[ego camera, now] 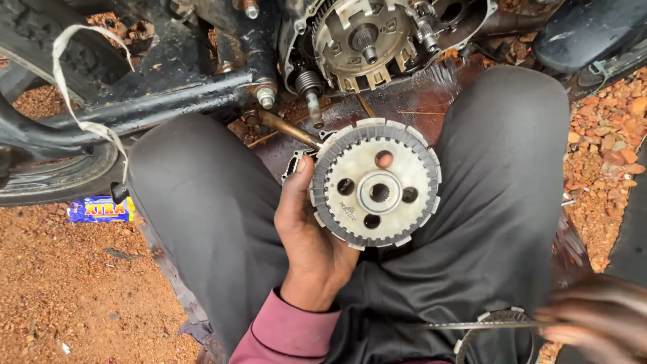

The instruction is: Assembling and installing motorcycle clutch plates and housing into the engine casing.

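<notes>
My left hand grips a round metal clutch hub by its left rim, holding it flat between my knees. The hub has a toothed edge, a splined centre hole and several round holes around it. A fingertip shows through the top hole. My right hand is blurred at the lower right, pinching a thin toothed clutch plate seen nearly edge-on over my right thigh. Ahead, the open clutch housing of a motorcycle engine shows its basket and centre shaft.
A black frame tube and tyre lie to the left, with a white strap hanging over them. A brass-coloured lever juts below the engine. Red gravel covers the ground on both sides, and a small blue wrapper lies at the left.
</notes>
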